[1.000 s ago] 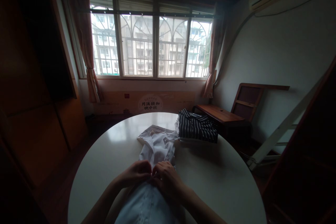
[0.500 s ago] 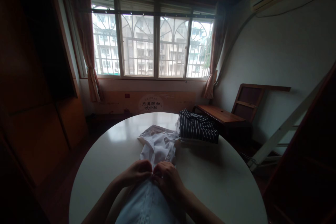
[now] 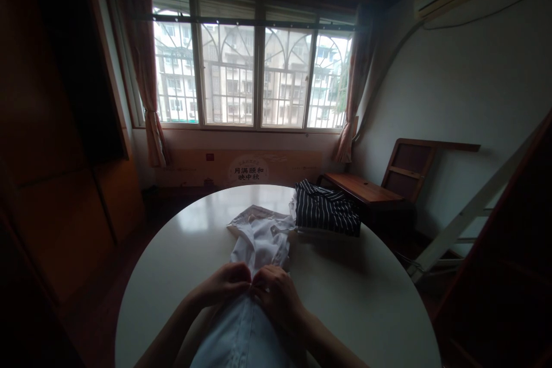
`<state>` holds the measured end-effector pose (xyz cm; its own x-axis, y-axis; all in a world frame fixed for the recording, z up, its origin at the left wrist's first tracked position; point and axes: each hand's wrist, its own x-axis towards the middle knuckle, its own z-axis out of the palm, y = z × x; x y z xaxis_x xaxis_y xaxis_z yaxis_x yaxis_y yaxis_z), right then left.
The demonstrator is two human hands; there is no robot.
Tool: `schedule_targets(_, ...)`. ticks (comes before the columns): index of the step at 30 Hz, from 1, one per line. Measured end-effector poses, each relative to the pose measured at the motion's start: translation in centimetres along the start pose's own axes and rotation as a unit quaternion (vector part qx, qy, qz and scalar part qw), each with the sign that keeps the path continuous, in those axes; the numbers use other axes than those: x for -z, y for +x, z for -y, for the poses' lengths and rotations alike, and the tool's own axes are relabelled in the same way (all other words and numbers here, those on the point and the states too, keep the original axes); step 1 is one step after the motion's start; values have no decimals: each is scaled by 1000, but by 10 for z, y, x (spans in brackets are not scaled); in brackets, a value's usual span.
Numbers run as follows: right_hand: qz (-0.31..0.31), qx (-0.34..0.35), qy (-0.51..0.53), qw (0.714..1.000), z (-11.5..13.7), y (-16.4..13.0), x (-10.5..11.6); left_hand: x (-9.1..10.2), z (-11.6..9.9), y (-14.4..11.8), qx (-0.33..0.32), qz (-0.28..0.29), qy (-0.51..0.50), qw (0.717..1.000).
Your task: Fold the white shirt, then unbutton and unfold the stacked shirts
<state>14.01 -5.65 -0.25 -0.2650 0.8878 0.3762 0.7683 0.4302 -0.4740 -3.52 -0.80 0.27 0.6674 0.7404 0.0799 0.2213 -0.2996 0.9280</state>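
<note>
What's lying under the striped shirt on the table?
The striped shirt lies folded on a pale layer, likely more folded cloth, whose edge shows along its near side. The rest of that layer is covered. Below is the round table.

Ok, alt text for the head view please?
Both hands, left hand and right hand, pinch a white shirt together on a round white table. A folded striped shirt lies beyond, below a barred window.

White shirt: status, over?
Left hand and right hand both pinch white shirt at its front. Striped shirt folded beyond, apart. Nothing obstructing.
</note>
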Motion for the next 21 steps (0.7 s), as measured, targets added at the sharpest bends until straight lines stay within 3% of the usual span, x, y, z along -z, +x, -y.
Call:
schedule_targets(6, -10, 14, 6, 1000, -2, 0, -3, 1, 4, 2, -5, 22, -3, 1000)
schedule_targets(11, -17, 11, -4, 1000, -2, 0, -4, 1, 7, 3, 6, 6, 22, 1000)
schedule_targets(21, -8, 43, -5, 999, -2, 1, -2, 2, -3, -1, 28, 13, 25, 999)
